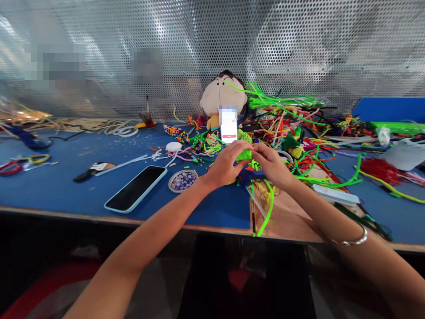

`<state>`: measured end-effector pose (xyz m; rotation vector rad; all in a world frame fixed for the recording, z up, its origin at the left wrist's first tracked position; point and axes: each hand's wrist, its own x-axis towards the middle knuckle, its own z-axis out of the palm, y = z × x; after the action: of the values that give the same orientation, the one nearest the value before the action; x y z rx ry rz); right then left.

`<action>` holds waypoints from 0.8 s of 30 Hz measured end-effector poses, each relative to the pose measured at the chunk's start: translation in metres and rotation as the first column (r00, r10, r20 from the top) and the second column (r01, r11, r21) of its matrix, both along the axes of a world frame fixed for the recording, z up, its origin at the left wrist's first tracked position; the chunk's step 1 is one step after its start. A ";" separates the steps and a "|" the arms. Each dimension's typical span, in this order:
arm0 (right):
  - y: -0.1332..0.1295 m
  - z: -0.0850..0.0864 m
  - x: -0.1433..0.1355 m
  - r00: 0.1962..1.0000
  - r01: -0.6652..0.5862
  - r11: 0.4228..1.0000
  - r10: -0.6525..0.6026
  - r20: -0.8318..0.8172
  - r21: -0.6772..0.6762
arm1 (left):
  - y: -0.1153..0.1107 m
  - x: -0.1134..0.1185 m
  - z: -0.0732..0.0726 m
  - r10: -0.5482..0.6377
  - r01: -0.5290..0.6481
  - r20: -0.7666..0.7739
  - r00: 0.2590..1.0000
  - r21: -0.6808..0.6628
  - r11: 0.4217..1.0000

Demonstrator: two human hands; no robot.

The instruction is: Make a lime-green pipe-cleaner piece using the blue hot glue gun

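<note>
Between my hands, over the middle of the table, is a small bright green fuzzy piece (245, 155) that looks made of pipe cleaners. My left hand (226, 164) is closed around its left side. My right hand (270, 163) pinches at its right edge, and the fingertips partly hide the contact. Just below the hands lies a dark blue tool (254, 176), partly covered; I cannot make out its kind. A loose green pipe cleaner (270, 208) hangs toward the table's front edge. Behind the hands a lit phone (229, 126) leans against a plush doll (221, 95).
A dark-screened phone (137, 189) and a round dish of beads (182, 180) lie left of my hands. Further left are scissors (25, 164) and a black-handled tool (94, 170). Tangled pipe cleaners (312, 164) crowd the right side. A perforated metal panel (282, 44) stands behind.
</note>
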<state>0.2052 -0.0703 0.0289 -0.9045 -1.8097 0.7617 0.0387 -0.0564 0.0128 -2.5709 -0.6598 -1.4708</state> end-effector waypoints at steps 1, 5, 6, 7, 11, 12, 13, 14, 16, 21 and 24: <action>-0.001 0.000 -0.001 1.000 0.010 1.000 -0.010 0.000 -0.002 | 0.000 0.000 0.000 -0.003 0.003 -0.001 1.000 0.002 1.000; -0.002 -0.002 -0.005 0.999 0.035 0.999 -0.035 -0.005 -0.015 | 0.001 0.001 -0.001 -0.018 0.018 -0.004 1.000 0.013 1.000; -0.002 -0.003 -0.005 0.999 0.035 0.999 -0.035 -0.015 -0.024 | 0.001 0.001 -0.001 -0.021 0.021 -0.003 1.000 0.015 1.000; -0.001 -0.004 -0.005 0.999 0.029 0.999 -0.031 -0.038 -0.037 | 0.001 0.000 -0.001 -0.021 0.021 -0.001 1.000 0.015 1.000; 0.007 -0.006 0.002 0.971 -0.050 0.989 0.016 -0.240 -0.137 | 0.002 -0.001 0.001 0.007 -0.008 0.037 0.999 0.026 1.000; 0.009 -0.005 0.005 0.959 -0.056 0.985 0.007 -0.285 -0.162 | 0.002 -0.001 0.001 0.018 -0.020 0.054 0.998 0.031 0.999; 0.011 -0.003 0.008 0.948 -0.050 0.985 -0.006 -0.318 -0.168 | 0.002 -0.002 0.002 0.027 -0.030 0.071 0.997 0.034 0.999; 0.012 -0.001 0.011 0.941 -0.041 0.985 -0.017 -0.337 -0.166 | 0.003 -0.002 0.002 0.035 -0.038 0.085 0.996 0.032 0.999; 0.012 0.004 0.016 0.952 0.003 0.990 -0.046 -0.302 -0.143 | 0.003 -0.001 0.003 0.045 -0.047 0.100 0.994 0.016 0.999; 0.015 0.008 0.023 0.988 0.153 0.988 -0.153 -0.025 0.028 | 0.002 -0.002 0.003 0.066 -0.064 0.106 0.992 -0.024 0.998; 0.018 0.004 0.025 0.966 0.219 0.966 -0.235 0.110 0.134 | 0.002 -0.002 0.003 0.072 -0.067 0.119 0.990 -0.049 0.997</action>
<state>0.2301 -0.0522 0.0332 -1.0773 -1.7994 0.4548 0.0365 -0.0542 0.0162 -2.4788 -0.7984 -1.6174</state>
